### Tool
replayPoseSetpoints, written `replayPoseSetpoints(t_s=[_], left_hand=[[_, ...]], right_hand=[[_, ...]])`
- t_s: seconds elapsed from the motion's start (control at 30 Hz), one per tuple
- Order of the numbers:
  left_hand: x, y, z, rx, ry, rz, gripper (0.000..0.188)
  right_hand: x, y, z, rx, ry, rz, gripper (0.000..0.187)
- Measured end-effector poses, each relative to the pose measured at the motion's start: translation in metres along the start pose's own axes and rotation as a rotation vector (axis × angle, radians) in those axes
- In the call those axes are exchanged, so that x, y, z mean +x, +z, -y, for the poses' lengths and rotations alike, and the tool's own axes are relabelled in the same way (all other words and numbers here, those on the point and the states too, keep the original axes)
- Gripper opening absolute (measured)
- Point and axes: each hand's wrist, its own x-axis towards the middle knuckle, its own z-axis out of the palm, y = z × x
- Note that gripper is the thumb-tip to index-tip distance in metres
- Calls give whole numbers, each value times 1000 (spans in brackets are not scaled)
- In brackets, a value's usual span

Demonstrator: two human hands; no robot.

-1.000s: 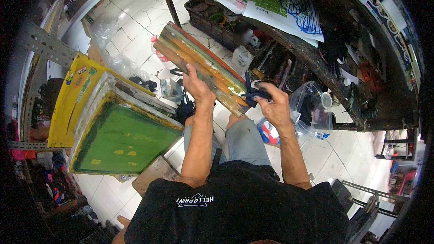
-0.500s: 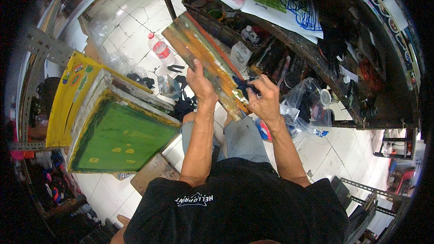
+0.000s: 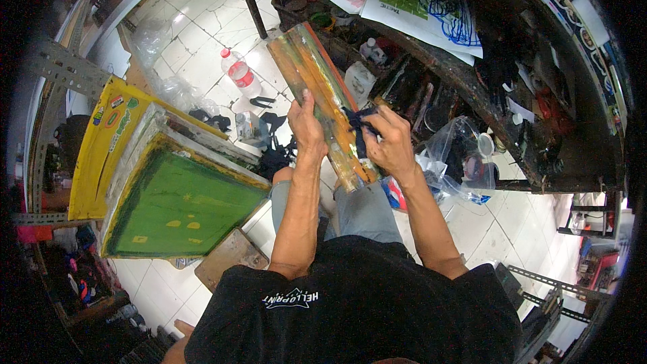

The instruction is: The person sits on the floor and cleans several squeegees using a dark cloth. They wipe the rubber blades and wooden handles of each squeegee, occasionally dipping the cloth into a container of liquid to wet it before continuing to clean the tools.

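A long paint-stained board (image 3: 309, 71), streaked orange, yellow and green with a reddish strip along its right edge, slants above my knees. My left hand (image 3: 308, 125) grips its left edge, thumb lying on the upper face and the other fingers hidden beneath. My right hand (image 3: 389, 140) is closed on a dark blue cloth (image 3: 358, 120), which presses against the board's right side near the lower half. Part of the cloth is bunched under the fingers.
To the left lean green-meshed frames (image 3: 195, 195) and a yellow panel (image 3: 94, 155). A bottle with a red cap (image 3: 237, 71) stands on the tiled floor beyond. At right are a dark cluttered shelf (image 3: 431, 47) with printed sheets (image 3: 421, 7) and a clear plastic bag (image 3: 458, 162).
The board has turned a little, its far end shifting right and its near end lower. My left hand moved slightly right with it; the right hand and cloth rose slightly along it.
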Motion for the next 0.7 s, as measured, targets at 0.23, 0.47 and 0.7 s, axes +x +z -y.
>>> replayPoseSetpoints(t_s=[0.23, 0.47, 0.7], left_hand=[[20, -14, 2, 81, 92, 58, 36], [14, -12, -2, 138, 68, 97, 31], [8, -10, -3, 223, 79, 120, 32]], right_hand=[[34, 28, -12, -29, -28, -16, 16], [81, 48, -20, -44, -36, -106, 13], [129, 55, -36, -93, -53, -156, 14]])
